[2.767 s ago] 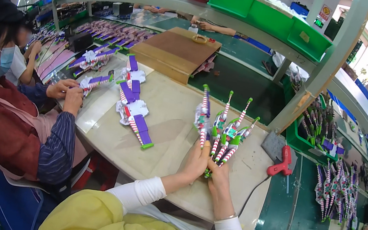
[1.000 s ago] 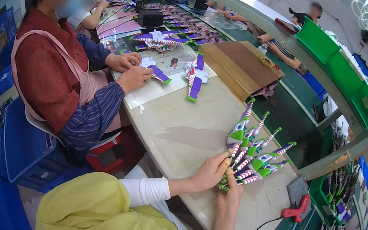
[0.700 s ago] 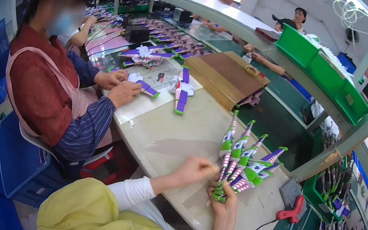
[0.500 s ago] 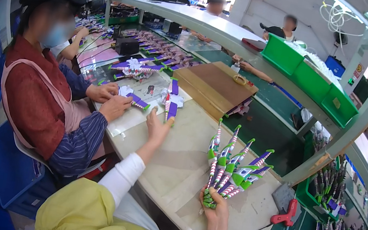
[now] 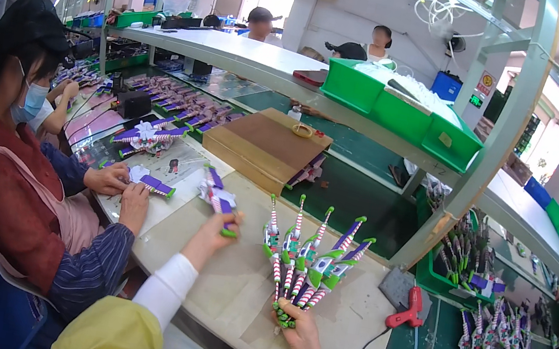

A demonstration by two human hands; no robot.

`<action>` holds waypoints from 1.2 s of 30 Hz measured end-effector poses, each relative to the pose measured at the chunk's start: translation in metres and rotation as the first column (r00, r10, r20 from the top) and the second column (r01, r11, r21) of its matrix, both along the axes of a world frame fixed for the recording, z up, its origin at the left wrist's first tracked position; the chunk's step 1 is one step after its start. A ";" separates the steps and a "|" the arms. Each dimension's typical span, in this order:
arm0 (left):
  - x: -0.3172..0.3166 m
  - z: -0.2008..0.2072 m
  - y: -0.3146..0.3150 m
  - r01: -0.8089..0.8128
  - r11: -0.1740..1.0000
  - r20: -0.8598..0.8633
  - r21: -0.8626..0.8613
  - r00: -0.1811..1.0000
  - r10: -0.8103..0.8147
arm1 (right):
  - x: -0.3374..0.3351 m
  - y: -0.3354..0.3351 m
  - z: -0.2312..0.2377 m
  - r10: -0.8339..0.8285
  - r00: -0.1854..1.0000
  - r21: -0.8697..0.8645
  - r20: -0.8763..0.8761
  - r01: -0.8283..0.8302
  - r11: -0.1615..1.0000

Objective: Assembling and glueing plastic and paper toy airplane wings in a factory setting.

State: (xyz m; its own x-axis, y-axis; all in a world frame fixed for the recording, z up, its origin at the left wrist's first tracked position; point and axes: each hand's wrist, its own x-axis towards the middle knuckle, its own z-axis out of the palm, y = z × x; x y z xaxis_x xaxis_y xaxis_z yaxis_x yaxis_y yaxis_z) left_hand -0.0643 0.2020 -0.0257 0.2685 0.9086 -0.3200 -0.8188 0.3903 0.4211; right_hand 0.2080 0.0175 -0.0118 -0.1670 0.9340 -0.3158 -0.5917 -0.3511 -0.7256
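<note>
My left hand (image 5: 211, 234) pinches the near green tip of a toy wing piece (image 5: 219, 194) with purple panels and a white middle. That piece looks tilted and slightly smeared by motion. In my right hand (image 5: 300, 333) is a bundle of several similar wing pieces (image 5: 309, 258), fanned upward, with pink-and-white striped edges, purple faces and green tips. My right fingers wrap round the gathered lower ends. Left of my left hand, a co-worker's two hands hold another purple-and-white wing piece (image 5: 156, 185) over the table.
A brown box (image 5: 262, 143) stands at the back of the pale table (image 5: 229, 293). On the right lies a red glue gun (image 5: 407, 309) with a cord. Overhead, a white shelf (image 5: 241, 51) carries green bins (image 5: 398, 118). Striped pieces (image 5: 496, 347) are piled at right.
My left hand has closed on the near end of the wing piece and moved it. The view has turned to the right. My right hand keeps its bundle.
</note>
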 end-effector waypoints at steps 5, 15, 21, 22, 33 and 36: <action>0.099 0.028 -0.136 0.023 0.999 -0.267 -0.027 0.963 -0.029 | -0.001 -0.008 0.006 -0.116 0.993 0.048 0.027 0.115 0.992; 0.142 0.044 -0.191 0.180 0.977 -0.572 0.115 0.816 -0.083 | -0.035 -0.043 0.034 -0.400 0.880 0.206 0.256 0.354 0.912; 0.136 0.045 -0.187 0.305 0.951 -0.556 0.054 0.800 -0.225 | -0.040 -0.033 0.007 -0.685 0.550 0.349 0.477 0.597 0.722; 0.134 0.044 -0.183 0.351 0.936 -0.564 -0.021 0.769 -0.301 | -0.039 -0.038 0.011 -0.644 0.525 0.360 0.557 0.546 0.757; 0.130 0.043 -0.173 0.551 0.834 -0.453 -0.028 0.737 -0.502 | -0.015 -0.046 -0.004 -0.721 0.413 0.561 0.557 0.453 0.693; 0.128 0.044 -0.172 0.598 0.794 -0.305 -0.107 0.741 -0.599 | -0.014 -0.049 -0.007 -0.677 0.335 0.552 0.655 0.399 0.732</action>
